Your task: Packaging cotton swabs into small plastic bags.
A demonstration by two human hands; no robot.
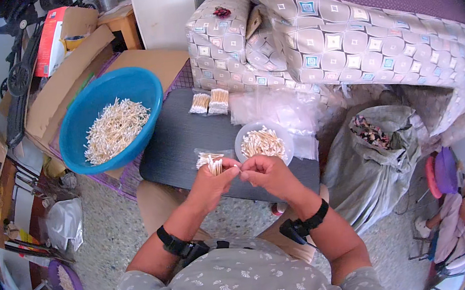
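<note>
My left hand (213, 184) is closed around a small bunch of cotton swabs (215, 166), their white tips sticking up past the fingers. Fingertip to fingertip with it, my right hand (268, 174) pinches what looks like a single cotton swab, mostly hidden by the fingers. Just beyond the left hand, a clear plastic bag (201, 152) lies by the bunch. A whitish bowl (285, 137) of loose swabs sits right behind my right hand. Two filled packs of swabs (200, 103) (218, 101) lie side by side at the far edge of the dark table (175, 135).
A big blue basin (71, 148) heaped with swabs stands left of the table. Clear plastic bags (280, 106) cover its far right part. To the right slumps a grey sack (357, 158); a patterned sofa (349, 50) stands behind. Another person (460, 226) sits at far right.
</note>
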